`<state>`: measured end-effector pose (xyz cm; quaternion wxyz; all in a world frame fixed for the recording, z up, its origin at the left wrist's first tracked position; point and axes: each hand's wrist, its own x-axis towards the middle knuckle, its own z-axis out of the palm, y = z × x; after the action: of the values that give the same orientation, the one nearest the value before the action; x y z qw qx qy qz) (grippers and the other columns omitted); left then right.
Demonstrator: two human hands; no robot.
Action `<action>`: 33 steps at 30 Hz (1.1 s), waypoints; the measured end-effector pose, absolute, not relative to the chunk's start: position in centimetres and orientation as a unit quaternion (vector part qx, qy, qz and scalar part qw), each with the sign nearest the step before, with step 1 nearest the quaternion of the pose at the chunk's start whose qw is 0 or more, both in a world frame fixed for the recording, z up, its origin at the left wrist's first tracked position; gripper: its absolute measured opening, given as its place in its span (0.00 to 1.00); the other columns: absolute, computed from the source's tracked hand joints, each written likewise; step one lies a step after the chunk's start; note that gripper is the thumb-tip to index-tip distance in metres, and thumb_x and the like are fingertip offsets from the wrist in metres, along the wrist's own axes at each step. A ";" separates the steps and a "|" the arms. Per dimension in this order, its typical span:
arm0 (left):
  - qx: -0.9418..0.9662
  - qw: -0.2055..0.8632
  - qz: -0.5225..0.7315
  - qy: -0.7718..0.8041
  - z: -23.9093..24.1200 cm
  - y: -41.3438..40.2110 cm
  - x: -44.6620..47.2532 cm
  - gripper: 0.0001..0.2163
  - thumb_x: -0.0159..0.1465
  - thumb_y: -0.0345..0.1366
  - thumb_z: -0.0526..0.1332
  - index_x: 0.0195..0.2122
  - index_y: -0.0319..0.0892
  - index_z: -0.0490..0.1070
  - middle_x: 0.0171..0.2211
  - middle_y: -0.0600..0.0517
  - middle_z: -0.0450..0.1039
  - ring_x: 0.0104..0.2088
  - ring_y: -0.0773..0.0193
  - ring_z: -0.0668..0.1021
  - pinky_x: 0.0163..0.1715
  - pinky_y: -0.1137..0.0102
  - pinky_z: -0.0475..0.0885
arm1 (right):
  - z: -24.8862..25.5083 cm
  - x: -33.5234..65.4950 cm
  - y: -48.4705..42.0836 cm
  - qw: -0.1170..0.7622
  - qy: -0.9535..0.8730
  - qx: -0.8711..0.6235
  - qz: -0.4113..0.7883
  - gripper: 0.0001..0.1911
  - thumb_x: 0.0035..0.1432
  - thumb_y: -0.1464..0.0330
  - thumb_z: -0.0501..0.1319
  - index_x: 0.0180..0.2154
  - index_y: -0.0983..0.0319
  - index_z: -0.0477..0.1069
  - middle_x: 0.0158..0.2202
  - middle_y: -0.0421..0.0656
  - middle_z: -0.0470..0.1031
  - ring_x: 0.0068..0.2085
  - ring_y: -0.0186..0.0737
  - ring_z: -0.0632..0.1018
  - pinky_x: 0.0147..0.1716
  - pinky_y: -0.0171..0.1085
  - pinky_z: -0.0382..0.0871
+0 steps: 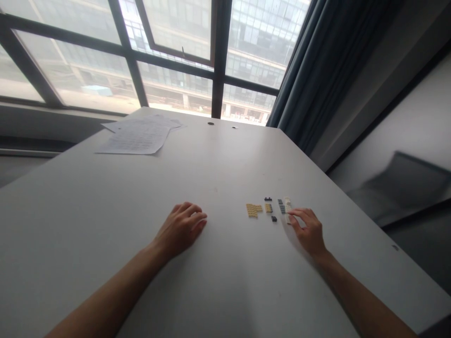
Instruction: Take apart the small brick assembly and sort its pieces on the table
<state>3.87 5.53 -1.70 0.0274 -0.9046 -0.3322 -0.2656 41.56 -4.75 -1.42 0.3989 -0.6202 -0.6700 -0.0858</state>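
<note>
My right hand (308, 232) is at the near end of a row of white toy bricks (287, 203). Its thumb and fingertips close around a small white brick (287, 219), partly hidden by the fingers. Just left of that row lie grey bricks (281, 206). Further left are a tan and grey group (268, 208), a black piece (268, 199) behind it and a small black brick (274, 218) in front. Tan bricks (252, 210) sit together at the left of the set. My left hand (181, 228) rests on the table, fingers loosely bent and slightly apart, holding nothing.
The white table (197, 173) reaches to the window (176, 89). Printed papers (137, 136) overlap at its far left. Two small holes show near the far edge. A dark curtain (317, 61) hangs at the right, and a dark chair-like shape (405, 178) appears beyond the right edge.
</note>
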 end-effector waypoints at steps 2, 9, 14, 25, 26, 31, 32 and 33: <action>-0.906 0.025 -0.262 -0.332 -1.7 5.6 3.8 0.08 0.64 0.35 0.55 0.37 0.45 0.74 0.37 0.49 0.75 0.40 0.58 0.73 0.43 0.61 0.65 | -1.6 42.3 -4.8 0.444 -0.618 -0.645 -0.071 0.09 0.59 0.64 0.57 0.34 0.60 0.73 0.35 0.44 0.76 0.39 0.44 0.74 0.44 0.44 0.67; -0.882 -0.002 -0.296 -0.366 -1.6 5.2 3.9 0.09 0.64 0.37 0.56 0.38 0.45 0.75 0.37 0.48 0.75 0.41 0.58 0.74 0.45 0.60 0.67 | -3.5 43.8 -3.8 0.604 -0.416 -0.677 0.068 0.14 0.52 0.59 0.62 0.34 0.64 0.74 0.31 0.43 0.76 0.33 0.41 0.74 0.37 0.41 0.68; -0.759 -0.134 -0.438 -0.464 -2.3 7.8 1.6 0.16 0.64 0.45 0.55 0.50 0.43 0.68 0.42 0.48 0.74 0.42 0.59 0.76 0.44 0.62 0.72 | -4.1 44.9 -2.8 0.683 -0.302 -0.655 0.118 0.18 0.48 0.58 0.64 0.38 0.63 0.73 0.34 0.42 0.75 0.36 0.38 0.75 0.39 0.39 0.68; -0.840 0.034 -0.419 -0.344 4.7 3.3 -3.9 0.43 0.58 0.66 0.45 0.68 0.47 0.35 0.69 0.47 0.36 0.66 0.39 0.46 0.63 0.44 0.44 | 2.5 37.7 -4.7 0.459 -0.738 -0.494 0.031 0.55 0.43 0.33 0.50 0.64 0.60 0.51 0.66 0.52 0.49 0.66 0.61 0.50 0.60 0.57 0.51; -0.879 0.052 -0.360 -0.308 4.8 1.9 -3.4 0.44 0.57 0.67 0.46 0.68 0.47 0.34 0.69 0.45 0.36 0.65 0.37 0.46 0.62 0.42 0.43 | 2.6 36.2 -5.3 0.373 -0.804 -0.460 0.044 0.59 0.39 0.33 0.54 0.65 0.60 0.50 0.66 0.53 0.49 0.66 0.63 0.50 0.61 0.57 0.48; -0.970 -0.053 -0.076 -0.224 1.8 -2.3 -1.6 0.52 0.51 0.67 0.55 0.68 0.42 0.34 0.66 0.40 0.45 0.64 0.42 0.55 0.63 0.48 0.47 | 1.9 30.6 -6.2 0.112 -0.939 -0.287 0.152 0.59 0.42 0.40 0.62 0.67 0.62 0.42 0.66 0.53 0.49 0.66 0.56 0.51 0.65 0.52 0.35; -0.972 -0.077 -0.044 -0.217 1.1 -2.7 -1.5 0.52 0.51 0.66 0.56 0.68 0.42 0.34 0.67 0.40 0.44 0.65 0.43 0.54 0.63 0.48 0.46 | 1.6 30.1 -6.1 0.092 -0.941 -0.277 0.171 0.58 0.44 0.41 0.62 0.67 0.63 0.41 0.66 0.53 0.48 0.66 0.55 0.51 0.65 0.52 0.34; -0.971 -0.100 -0.021 -0.215 0.6 -2.9 -1.5 0.52 0.52 0.66 0.56 0.68 0.42 0.33 0.67 0.41 0.43 0.65 0.44 0.53 0.64 0.49 0.45 | 1.4 29.8 -6.0 0.076 -0.941 -0.272 0.188 0.57 0.46 0.42 0.61 0.67 0.63 0.41 0.67 0.54 0.47 0.67 0.54 0.50 0.65 0.51 0.33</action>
<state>-1.48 -2.92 0.64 -0.1002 -0.9713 -0.2146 -0.0209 29.81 -5.98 1.37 0.0758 -0.2719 -0.9406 0.1884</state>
